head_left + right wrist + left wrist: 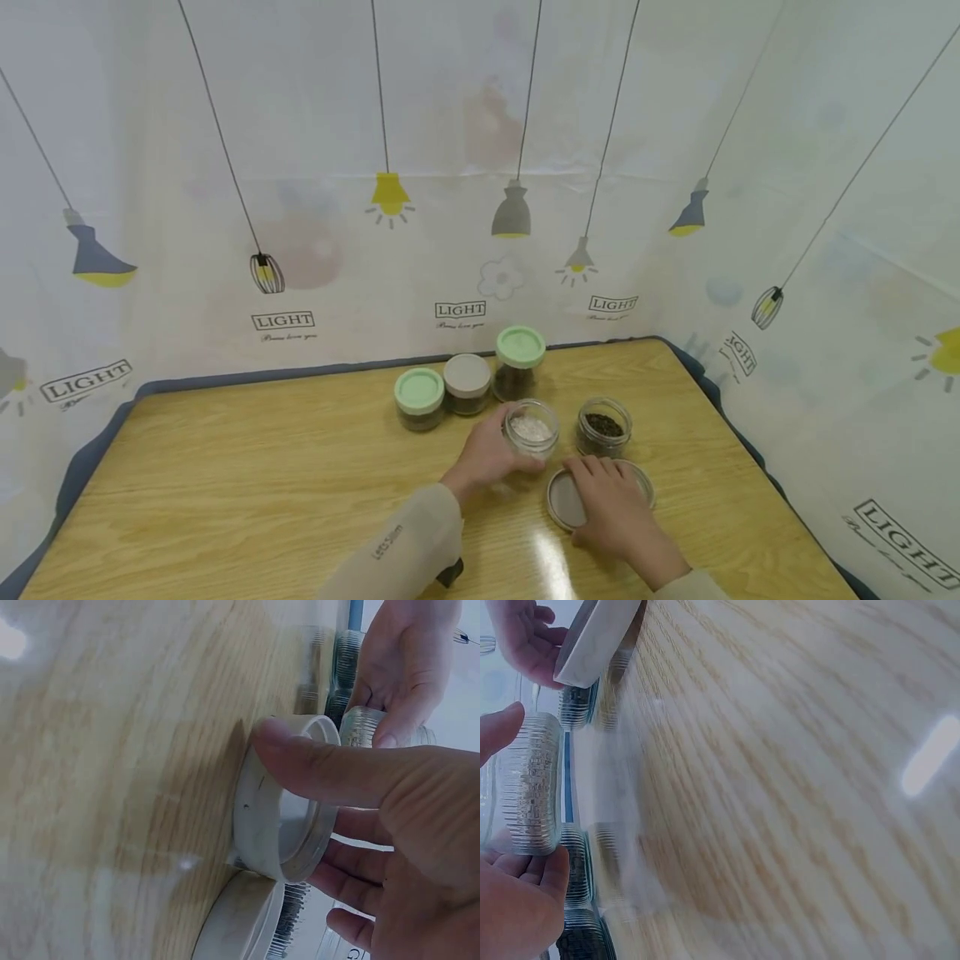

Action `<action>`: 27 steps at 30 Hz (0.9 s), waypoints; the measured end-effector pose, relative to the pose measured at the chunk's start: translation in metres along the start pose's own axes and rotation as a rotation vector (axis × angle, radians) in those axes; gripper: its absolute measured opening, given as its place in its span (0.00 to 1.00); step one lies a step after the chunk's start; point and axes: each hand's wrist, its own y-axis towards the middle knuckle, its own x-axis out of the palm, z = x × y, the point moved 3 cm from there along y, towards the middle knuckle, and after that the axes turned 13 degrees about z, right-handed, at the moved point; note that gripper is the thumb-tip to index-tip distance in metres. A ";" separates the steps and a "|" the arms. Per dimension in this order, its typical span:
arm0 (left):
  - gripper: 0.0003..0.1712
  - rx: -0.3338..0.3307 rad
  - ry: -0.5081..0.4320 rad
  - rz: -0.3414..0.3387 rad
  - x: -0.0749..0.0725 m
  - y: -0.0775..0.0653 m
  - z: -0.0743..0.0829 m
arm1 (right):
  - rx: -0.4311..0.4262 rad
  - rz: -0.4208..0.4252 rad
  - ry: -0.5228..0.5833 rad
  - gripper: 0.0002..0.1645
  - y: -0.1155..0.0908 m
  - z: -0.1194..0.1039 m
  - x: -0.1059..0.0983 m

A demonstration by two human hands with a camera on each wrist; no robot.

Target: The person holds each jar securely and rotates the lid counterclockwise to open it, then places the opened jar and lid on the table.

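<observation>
My left hand (pixel 491 450) grips an uncovered glass jar (pixel 531 429) of white grains, held just above the table. In the left wrist view, the thumb and fingers are on opposite sides of this ribbed jar (pixel 536 784). My right hand (pixel 611 504) pinches a greyish-white lid (pixel 564 502) by its rim, as the right wrist view shows with the thumb (pixel 300 761) across the lid's edge. A second similar lid (pixel 232 922) lies beside it on the table. Just beyond the right hand stands an uncovered jar of dark flakes (pixel 602 427).
Three lidded jars stand together at the back: one with a green lid (pixel 420 392), one with a grey lid (pixel 467 375), and a taller one with a green lid (pixel 521 346). Behind the wooden table (pixel 247 475) hangs a lamp-printed sheet (pixel 420 267).
</observation>
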 end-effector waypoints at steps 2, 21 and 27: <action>0.51 -0.007 0.004 0.000 0.000 0.000 0.000 | 0.004 -0.012 -0.002 0.56 0.001 0.001 0.001; 0.53 0.019 0.027 -0.005 0.010 0.000 0.003 | -0.008 -0.117 0.067 0.60 0.002 0.008 -0.005; 0.52 0.032 0.045 -0.006 0.012 0.000 0.004 | -0.010 -0.068 0.071 0.59 0.005 0.018 -0.029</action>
